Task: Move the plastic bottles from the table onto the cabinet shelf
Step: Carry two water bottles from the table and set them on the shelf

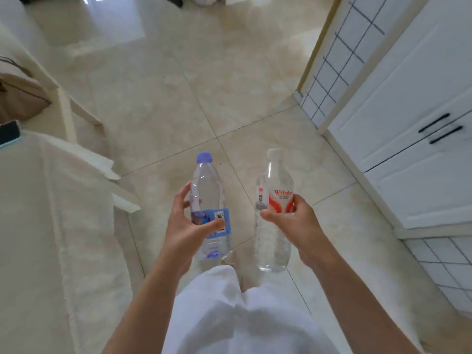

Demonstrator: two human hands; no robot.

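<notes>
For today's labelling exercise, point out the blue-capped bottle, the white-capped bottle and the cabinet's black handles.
blue-capped bottle [207, 190], head view, on its clear upper body.
white-capped bottle [279, 185], head view, on its clear shoulder above the red label.
black handles [434, 123], head view, on the upper handle's bar.

A home: glossy floor tiles [229, 80], white cabinet [413, 103], cloth-covered table [38, 226].
</notes>
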